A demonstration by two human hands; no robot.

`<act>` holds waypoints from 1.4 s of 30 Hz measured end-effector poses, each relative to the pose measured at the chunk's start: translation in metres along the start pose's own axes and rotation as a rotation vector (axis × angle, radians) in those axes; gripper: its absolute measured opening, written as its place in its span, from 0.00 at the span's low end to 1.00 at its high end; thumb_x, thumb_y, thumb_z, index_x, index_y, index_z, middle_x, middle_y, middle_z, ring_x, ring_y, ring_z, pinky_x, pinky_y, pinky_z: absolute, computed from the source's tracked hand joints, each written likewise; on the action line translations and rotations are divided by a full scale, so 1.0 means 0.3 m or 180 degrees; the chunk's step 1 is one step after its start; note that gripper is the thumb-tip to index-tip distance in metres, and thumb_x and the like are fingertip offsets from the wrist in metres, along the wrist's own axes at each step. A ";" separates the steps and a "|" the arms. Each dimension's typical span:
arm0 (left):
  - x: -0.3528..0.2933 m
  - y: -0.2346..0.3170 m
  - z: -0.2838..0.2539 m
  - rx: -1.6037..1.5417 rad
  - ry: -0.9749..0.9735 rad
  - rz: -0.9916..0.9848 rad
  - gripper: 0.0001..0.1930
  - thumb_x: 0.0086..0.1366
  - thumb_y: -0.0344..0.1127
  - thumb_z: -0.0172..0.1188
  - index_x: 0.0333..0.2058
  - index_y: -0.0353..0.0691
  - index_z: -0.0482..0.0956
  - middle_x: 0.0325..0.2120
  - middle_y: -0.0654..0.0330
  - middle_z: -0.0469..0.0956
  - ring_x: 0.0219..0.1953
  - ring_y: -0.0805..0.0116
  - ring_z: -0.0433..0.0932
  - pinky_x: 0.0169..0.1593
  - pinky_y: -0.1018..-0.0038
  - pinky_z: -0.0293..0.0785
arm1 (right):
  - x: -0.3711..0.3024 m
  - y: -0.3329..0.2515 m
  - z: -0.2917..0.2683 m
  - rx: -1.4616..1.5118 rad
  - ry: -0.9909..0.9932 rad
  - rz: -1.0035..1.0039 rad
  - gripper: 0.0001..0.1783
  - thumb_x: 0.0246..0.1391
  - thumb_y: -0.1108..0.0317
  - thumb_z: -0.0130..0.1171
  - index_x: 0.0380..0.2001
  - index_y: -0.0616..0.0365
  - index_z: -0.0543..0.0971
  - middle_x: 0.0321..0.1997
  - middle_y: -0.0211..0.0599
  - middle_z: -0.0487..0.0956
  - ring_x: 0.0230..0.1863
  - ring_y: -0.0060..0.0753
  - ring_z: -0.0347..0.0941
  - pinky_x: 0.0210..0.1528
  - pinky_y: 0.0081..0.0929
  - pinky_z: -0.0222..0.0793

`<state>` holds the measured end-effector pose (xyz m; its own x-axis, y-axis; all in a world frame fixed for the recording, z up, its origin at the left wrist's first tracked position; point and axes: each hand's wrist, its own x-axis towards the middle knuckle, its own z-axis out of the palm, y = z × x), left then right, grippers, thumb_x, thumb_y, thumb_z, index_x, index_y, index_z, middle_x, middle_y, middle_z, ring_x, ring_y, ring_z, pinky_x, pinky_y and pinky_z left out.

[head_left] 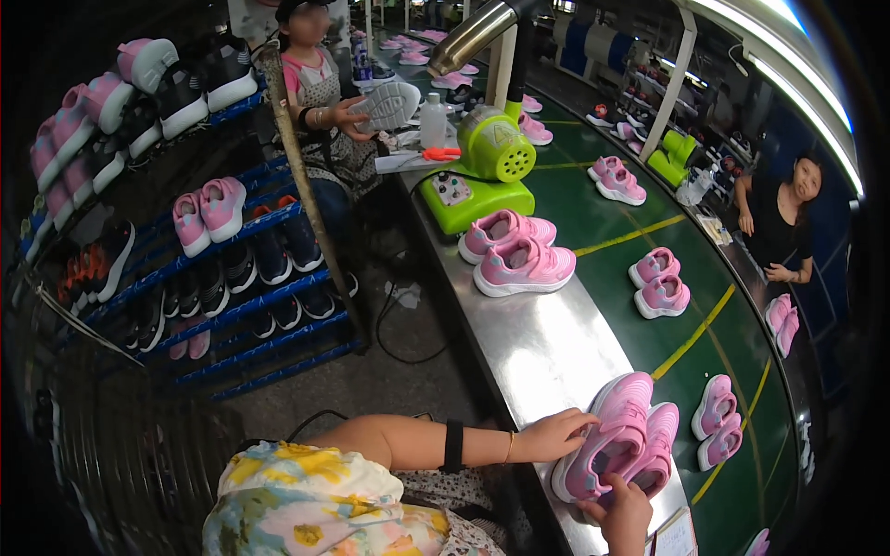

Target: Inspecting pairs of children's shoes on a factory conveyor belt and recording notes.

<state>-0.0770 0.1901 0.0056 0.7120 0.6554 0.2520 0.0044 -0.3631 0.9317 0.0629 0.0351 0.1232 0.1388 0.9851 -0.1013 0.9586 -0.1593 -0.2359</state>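
L hand (554, 435) is laid flat, fingers spread, on the nearer pink shoe (604, 435) of a pair; R hand (623, 515) is curled at its heel, grip not clearly shown. Pair sits on steel ledge (542, 347), w/ its far shoe (654, 449) at the ledge's belt-side edge — not yet on green belt (640, 259). Other prs are already spaced along the belt; open steel is left beyond — toward 2nd pair (516, 252).

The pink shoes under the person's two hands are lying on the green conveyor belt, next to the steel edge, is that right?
Not quite. In the head view, the left hand and right hand do rest on the pair of pink shoes, but that pair lies on the steel table edge, not on the green conveyor belt. The belt runs beside it and carries other pink pairs.
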 end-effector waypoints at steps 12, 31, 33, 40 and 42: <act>0.050 -0.051 -0.079 0.0541 0.0693 0.0320 0.07 0.60 0.30 0.55 0.37 0.36 0.77 0.32 0.54 0.76 0.34 0.57 0.76 0.39 0.69 0.72 | -0.011 0.034 0.019 -0.0077 0.1146 -0.0017 0.31 0.19 0.44 0.73 0.28 0.51 0.80 0.23 0.34 0.71 0.24 0.40 0.72 0.25 0.33 0.66; 0.064 -0.044 -0.117 0.0854 0.0549 0.0232 0.05 0.58 0.27 0.57 0.32 0.33 0.78 0.29 0.54 0.76 0.28 0.63 0.76 0.34 0.72 0.73 | -0.200 0.851 -0.276 -0.1006 0.2602 0.1542 0.29 0.44 0.64 0.67 0.51 0.53 0.71 0.44 0.42 0.75 0.47 0.47 0.70 0.49 0.38 0.66; 0.065 -0.044 -0.120 0.0825 0.0532 0.0241 0.05 0.58 0.28 0.57 0.32 0.33 0.78 0.28 0.54 0.76 0.28 0.62 0.76 0.34 0.72 0.73 | -0.086 0.848 -0.186 -0.0700 0.1960 0.1703 0.33 0.42 0.62 0.68 0.53 0.49 0.70 0.45 0.44 0.74 0.48 0.48 0.70 0.51 0.40 0.66; 0.075 -0.049 -0.130 0.0897 0.0485 0.0362 0.05 0.57 0.29 0.59 0.31 0.33 0.78 0.28 0.53 0.78 0.29 0.61 0.77 0.34 0.71 0.74 | 0.251 0.922 -0.011 -0.0861 0.1109 0.2301 0.42 0.39 0.46 0.68 0.60 0.32 0.64 0.47 0.45 0.75 0.52 0.49 0.68 0.53 0.56 0.59; 0.076 -0.050 -0.129 0.0838 0.0487 0.0325 0.05 0.57 0.29 0.59 0.31 0.33 0.79 0.28 0.53 0.78 0.28 0.61 0.77 0.34 0.71 0.74 | 0.310 0.937 0.000 -0.0586 0.1189 0.2436 0.37 0.40 0.44 0.67 0.56 0.30 0.68 0.48 0.44 0.75 0.55 0.48 0.67 0.57 0.57 0.54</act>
<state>-0.0879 0.2361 0.0074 0.6042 0.6915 0.3958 0.1340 -0.5779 0.8050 0.3453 0.0821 0.0473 0.8029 0.5733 0.1632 0.5890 -0.8051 -0.0693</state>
